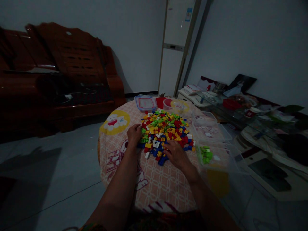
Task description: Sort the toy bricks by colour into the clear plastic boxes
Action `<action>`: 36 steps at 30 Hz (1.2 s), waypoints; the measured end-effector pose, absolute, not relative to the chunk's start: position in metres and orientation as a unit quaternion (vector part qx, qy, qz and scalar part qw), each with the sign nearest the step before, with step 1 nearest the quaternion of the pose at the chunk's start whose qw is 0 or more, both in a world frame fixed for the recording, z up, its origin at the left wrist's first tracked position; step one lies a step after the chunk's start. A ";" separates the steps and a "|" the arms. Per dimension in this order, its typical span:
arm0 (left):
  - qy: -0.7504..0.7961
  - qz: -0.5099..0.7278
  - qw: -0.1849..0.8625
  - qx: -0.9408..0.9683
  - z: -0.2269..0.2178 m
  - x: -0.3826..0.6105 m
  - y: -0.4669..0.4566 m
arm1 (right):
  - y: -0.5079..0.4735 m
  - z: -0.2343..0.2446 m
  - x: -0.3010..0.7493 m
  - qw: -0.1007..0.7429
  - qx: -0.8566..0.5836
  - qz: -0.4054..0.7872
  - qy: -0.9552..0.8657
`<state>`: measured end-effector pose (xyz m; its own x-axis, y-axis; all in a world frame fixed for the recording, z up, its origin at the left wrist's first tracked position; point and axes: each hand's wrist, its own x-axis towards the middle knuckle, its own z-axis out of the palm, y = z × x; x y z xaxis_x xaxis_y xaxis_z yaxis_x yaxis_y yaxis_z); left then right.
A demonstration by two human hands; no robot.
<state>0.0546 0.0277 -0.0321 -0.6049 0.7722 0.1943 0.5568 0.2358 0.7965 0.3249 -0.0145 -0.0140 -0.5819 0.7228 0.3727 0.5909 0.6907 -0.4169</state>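
Observation:
A heap of small building bricks (pixel 166 123) in red, yellow, green, blue and white covers the middle of a round table. At the heap's left edge is my left hand (pixel 134 134), its fingers curled together beside green bricks (pixel 143 140); whatever they may hold is too small and dark to make out. My right hand (pixel 176 154) reaches over the near right part of the heap. Its thumb and fingers are apart, close to yellow and blue bricks, and no brick shows between them. Several green bricks (pixel 206 155) lie inside a clear plastic box (pixel 225 157) at the right.
More clear containers (pixel 211 131) line the table's right side. A lidded box (pixel 145 103) and a red round item (pixel 162 102) stand at the back. A patterned cloth (pixel 166 189) covers the table. Beyond are a wooden sofa (pixel 72 61) and a cluttered glass table (pixel 262 123).

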 end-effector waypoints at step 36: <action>0.790 0.420 0.138 0.426 -0.024 0.059 0.027 | 0.038 0.014 0.402 0.341 -0.582 0.006 -0.739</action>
<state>0.0590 0.0267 -0.0240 -0.5994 0.7883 0.1388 0.5558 0.2851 0.7809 0.4018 0.0383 0.0143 -0.0911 0.8633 0.4964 0.8549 0.3234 -0.4055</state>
